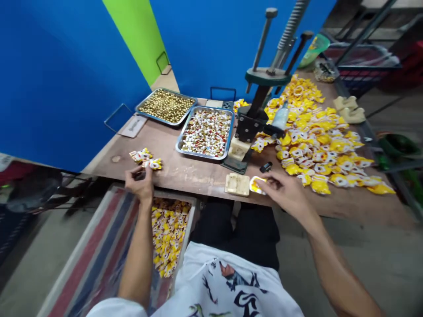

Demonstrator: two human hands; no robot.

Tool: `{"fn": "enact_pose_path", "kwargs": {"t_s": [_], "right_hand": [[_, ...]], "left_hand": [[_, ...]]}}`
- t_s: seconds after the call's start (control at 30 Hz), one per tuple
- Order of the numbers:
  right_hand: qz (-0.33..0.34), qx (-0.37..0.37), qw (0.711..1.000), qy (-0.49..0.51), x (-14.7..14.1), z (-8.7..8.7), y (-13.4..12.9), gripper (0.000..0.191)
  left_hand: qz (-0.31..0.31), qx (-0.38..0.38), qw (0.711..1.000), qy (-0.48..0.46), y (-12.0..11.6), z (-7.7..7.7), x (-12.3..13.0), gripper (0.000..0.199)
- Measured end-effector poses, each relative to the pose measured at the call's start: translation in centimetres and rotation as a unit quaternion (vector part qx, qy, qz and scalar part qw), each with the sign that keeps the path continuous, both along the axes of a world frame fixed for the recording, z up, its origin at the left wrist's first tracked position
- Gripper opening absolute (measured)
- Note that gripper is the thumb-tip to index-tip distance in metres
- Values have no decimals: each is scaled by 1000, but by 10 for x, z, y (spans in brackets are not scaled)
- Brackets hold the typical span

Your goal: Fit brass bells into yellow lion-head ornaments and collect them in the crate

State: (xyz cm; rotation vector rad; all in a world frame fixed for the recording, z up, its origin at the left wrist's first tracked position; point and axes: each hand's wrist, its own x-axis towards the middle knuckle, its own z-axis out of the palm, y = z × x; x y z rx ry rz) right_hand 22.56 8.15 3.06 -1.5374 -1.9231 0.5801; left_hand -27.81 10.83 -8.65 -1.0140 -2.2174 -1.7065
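Observation:
My left hand is at the table's front left edge, fingers curled, its fingertips up against small yellow-and-white toy figures. Whether it grips one of them is hidden. Between the thumb and fingers of my right hand is a yellow-and-white plastic toy piece, just right of a cream mould block. Behind the block stands a hand press with a cream block under its head. A small black cylinder lies near my right fingers.
A tray of gold balls and a tray of small white-and-red pieces stand left of the press. Many yellow-and-white pieces are heaped on the right. Below the table is a box of yellow pieces. Blue panels rise behind.

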Motion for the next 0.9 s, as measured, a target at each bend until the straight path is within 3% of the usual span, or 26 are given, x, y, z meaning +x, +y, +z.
{"fn": "enact_pose_path", "kwargs": {"t_s": [0.13,0.27,0.33,0.4,0.5,0.53,0.57,0.63,0.7,0.8,0.9], "right_hand": [[28,-41,992,-112,-49,8,20,26],[37,-59,977,-201,-87,4,35,30],[60,-41,982,-173,-84,1,36,31],[91,-1,990,-106,-65,-3,33,33],[138,59,988,-31,-30,-19,24,40],[155,66,986,-16,-23,-28,21,44],[168,67,984,-1,-19,-38,18,47],[174,62,982,35,-19,-58,15,45],[165,66,982,64,-25,-74,12,39],[151,84,980,93,-33,-78,9,38],[139,68,975,162,-38,-64,9,36]], "left_hand": [[23,6,1000,-9,21,5,-12,29],[20,-6,998,-57,41,18,-36,32],[32,-12,996,-78,44,22,-46,42],[59,23,996,-61,39,24,-39,49],[48,110,993,1,13,22,20,34],[-9,119,993,9,2,20,51,27],[-115,105,988,1,-9,18,85,24],[-376,36,925,-40,-27,14,151,28],[-507,13,861,-28,-36,10,200,32],[-592,14,806,17,-35,5,231,46],[-631,24,776,4,-26,6,228,59]]}}
